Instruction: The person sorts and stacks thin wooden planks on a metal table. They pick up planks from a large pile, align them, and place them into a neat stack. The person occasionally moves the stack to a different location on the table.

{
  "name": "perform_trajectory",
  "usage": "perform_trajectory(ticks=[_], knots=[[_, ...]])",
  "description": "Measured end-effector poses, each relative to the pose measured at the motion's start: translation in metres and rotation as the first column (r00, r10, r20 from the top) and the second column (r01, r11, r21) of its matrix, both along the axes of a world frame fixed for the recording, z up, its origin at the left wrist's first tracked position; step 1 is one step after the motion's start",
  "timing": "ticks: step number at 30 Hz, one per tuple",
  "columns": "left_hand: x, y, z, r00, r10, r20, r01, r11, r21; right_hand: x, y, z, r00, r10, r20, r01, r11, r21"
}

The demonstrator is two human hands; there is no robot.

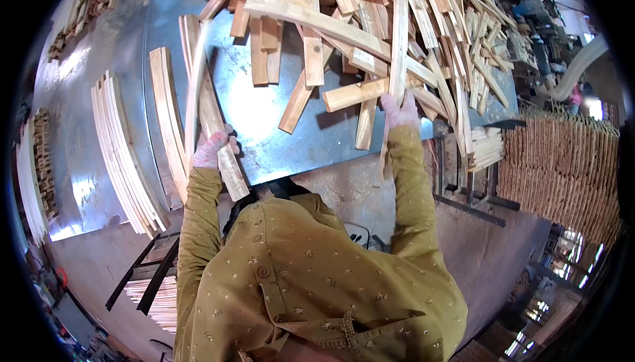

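My left hand [215,148], in a pinkish glove, is closed around wooden strips at the table's near edge. One is a broad strip [213,114] slanting toward me; a thinner strip [194,91] stands on edge beside it. My right hand [401,111], gloved alike, grips a long pale wooden slat [399,44] that points away from me, its near end hanging past the table edge. Under that slat lies a short wooden piece [350,95]. A large jumbled heap of wooden strips [344,31] spreads over the far side and right of the table.
The metal table [264,144] carries neat rows of strips [126,150] on its left, with a narrower group [168,111] nearer my left hand. Tall stacks of wood [555,170] stand at the right. Black metal racks [476,206] jut out by the table's near edge.
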State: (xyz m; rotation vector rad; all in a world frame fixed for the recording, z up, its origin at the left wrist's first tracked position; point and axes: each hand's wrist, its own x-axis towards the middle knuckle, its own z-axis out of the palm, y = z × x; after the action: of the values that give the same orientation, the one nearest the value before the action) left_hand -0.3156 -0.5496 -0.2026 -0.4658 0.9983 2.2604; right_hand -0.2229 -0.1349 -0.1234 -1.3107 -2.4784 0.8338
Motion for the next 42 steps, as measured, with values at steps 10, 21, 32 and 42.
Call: perform_trajectory(ticks=[10, 21, 32, 42], knots=[[-0.003, 0.033, 0.005, 0.992, -0.04, -0.117, -0.063, 0.649, -0.758, -0.021, 0.057, 0.012, 0.616, 0.784, 0.076, -0.592, 0.398, 0.701], [0.006, 0.001, 0.041, 0.904, -0.424, 0.059, 0.028, -0.079, -0.996, -0.146, 0.038, 0.03, 0.613, 0.711, 0.345, -0.783, 0.488, 0.386], [0.003, 0.013, 0.034, 0.937, -0.217, 0.273, 0.265, -0.063, -0.962, -0.173, -0.167, 0.001, 0.79, 0.109, -0.604, -0.434, -0.597, -0.675], [0.04, -0.015, -0.012, 0.872, -0.487, 0.047, 0.079, 0.046, -0.996, -0.144, -0.279, -0.055, 0.747, 0.65, -0.138, -0.61, 0.587, -0.533]])
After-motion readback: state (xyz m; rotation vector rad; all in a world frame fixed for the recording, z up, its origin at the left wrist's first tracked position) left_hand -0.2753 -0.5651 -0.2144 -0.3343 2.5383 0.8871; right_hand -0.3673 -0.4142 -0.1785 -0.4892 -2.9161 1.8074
